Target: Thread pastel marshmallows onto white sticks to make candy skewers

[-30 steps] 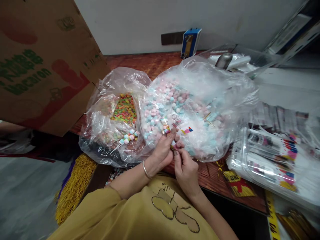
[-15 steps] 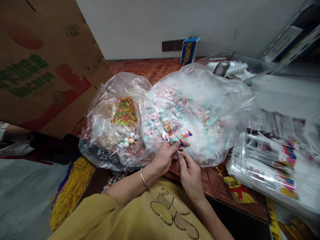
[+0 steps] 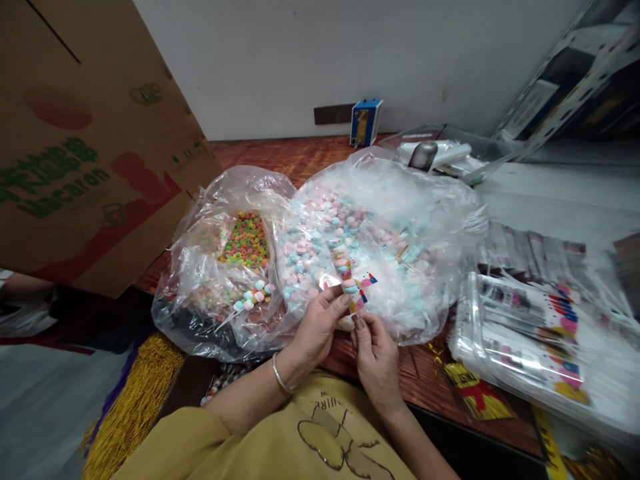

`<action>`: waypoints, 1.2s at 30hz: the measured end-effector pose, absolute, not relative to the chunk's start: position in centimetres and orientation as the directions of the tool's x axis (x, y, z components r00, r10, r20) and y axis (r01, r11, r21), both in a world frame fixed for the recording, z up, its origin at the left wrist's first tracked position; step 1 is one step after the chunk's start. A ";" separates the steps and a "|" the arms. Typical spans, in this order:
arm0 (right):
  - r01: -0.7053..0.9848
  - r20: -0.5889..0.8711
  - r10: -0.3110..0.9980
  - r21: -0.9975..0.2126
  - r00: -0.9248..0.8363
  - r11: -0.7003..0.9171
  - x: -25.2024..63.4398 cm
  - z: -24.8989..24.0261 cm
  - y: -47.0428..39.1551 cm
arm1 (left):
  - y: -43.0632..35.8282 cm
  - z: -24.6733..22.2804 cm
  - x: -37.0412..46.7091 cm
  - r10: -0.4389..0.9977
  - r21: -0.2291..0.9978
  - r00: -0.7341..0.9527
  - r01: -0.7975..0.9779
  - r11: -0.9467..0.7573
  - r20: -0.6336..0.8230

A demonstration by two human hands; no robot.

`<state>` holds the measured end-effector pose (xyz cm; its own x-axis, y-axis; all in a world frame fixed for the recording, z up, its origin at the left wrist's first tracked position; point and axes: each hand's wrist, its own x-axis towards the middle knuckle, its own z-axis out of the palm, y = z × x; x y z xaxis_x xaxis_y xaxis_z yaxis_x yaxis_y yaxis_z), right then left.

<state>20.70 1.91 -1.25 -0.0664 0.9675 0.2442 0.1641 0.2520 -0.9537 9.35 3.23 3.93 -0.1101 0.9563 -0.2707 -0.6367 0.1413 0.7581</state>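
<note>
a pale wall [image 3: 260,73] is rising behind a reddish wood-grained table [image 3: 240,155] that is stretching across the middle of the frame. at the upper left a big cardboard box [image 3: 110,133] is leaning in, showing green lettering and a red print. below it, at the lower left, a gold fringe [image 3: 137,400] is hanging down. just left of centre a smaller clear bag [image 3: 225,193] is lying spread on the table, and small ring-shaped sweets [image 3: 246,241] are showing in it, green, orange and yellow. a loose cluster of pastel candies [image 3: 254,295] is resting on its near side, white sticks pointing down and left.

in the centre the left hand [image 3: 317,327], a bangle [image 3: 281,373] circling its wrist, is pinching a candy skewer in a printed clear sleeve [image 3: 349,285] between thumb and fingers. this skewer is slanting just over the near edge of a larger bag [image 3: 425,193] full of pink and blue candies. the right hand [image 3: 377,357] is grasping the lower end of the same skewer with its fingertips, right beside the left.

behind the larger bag a blue box-shaped device [image 3: 366,125] is standing by the wall, and a metal scoop [image 3: 423,155] is lying to its right. at the right of the frame printed clear sleeves [image 3: 530,327] are lying in a pile, with a yellow and red packet [image 3: 477,393] sitting just below.
</note>
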 end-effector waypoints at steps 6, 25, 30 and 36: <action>0.154 0.249 0.965 -0.954 -0.078 0.259 20.2 -1.4 1.7 | 3.8 2.9 9.3 0.911 0.786 -0.213 -0.596 0.166 -0.354; -0.205 0.187 0.962 -0.968 -0.199 0.146 21.2 -1.0 2.0 | 4.0 3.1 7.0 0.968 0.828 -0.061 -0.533 0.173 -0.242; -0.470 -0.136 0.837 -0.775 -0.530 -0.423 20.8 -0.3 2.4 | 4.2 2.7 7.3 0.952 0.722 0.049 -0.640 0.262 -0.303; -0.040 0.105 0.980 -0.994 -0.166 0.099 20.9 -0.3 2.1 | 4.1 2.7 8.7 0.938 0.729 -0.108 -0.660 0.181 -0.330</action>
<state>20.88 2.08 -0.30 -0.1663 0.9805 0.1047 -0.0398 0.0994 -0.9942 8.67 4.13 2.71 -0.1080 0.9378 -0.3298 -0.6599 0.1805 0.7294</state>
